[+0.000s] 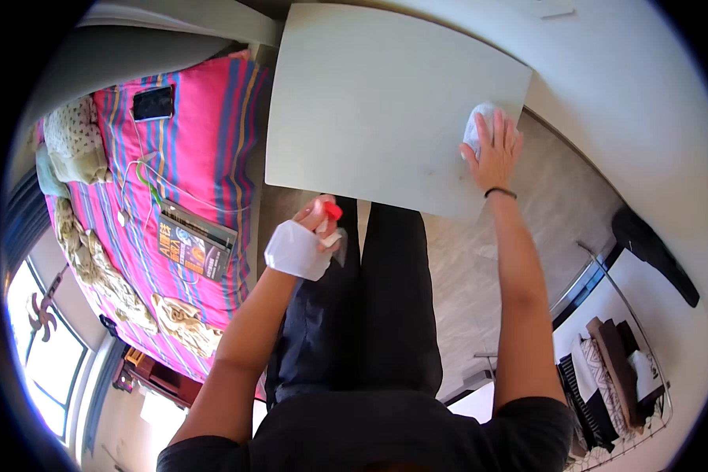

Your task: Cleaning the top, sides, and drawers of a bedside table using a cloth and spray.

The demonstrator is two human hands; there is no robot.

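My left hand (314,216) is wrapped around the neck of a white spray bottle (295,251) with a red part at its head. It hangs over my lap, just off the near edge of a white tabletop (377,106). Spread flat, my right hand (497,150) presses a folded white cloth (478,127) against the tabletop near its right edge. Part of the cloth is hidden under the palm. A few small dark marks (429,173) show on the surface left of that hand.
To the left is a bed with a pink striped sheet (206,135), carrying a dark phone (153,103), a white cable (189,200) and books (196,242). A white wall (613,76) borders the table's right side. Folded clothes (607,377) fill a wire rack at lower right.
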